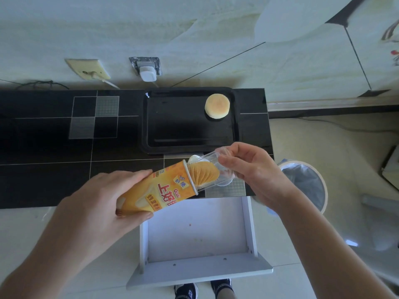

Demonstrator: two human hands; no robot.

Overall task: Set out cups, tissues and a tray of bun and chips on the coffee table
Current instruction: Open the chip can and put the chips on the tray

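Observation:
My left hand (101,203) grips a yellow chips canister (159,190), tilted with its open mouth up and to the right. A stack of chips (204,173) sticks out of the mouth inside a clear plastic inner tray (216,167). My right hand (252,171) pinches the far end of that clear tray. Behind them a black tray (185,134) lies on the black glossy table (64,169), with a round pale bun (217,106) in its far right corner.
An open white drawer (198,231) juts out below the table's front edge, under my hands. A bin with a plastic liner (306,182) stands on the floor to the right. Wall sockets with a white charger (147,73) sit behind the table. My shoes (203,288) show at the bottom.

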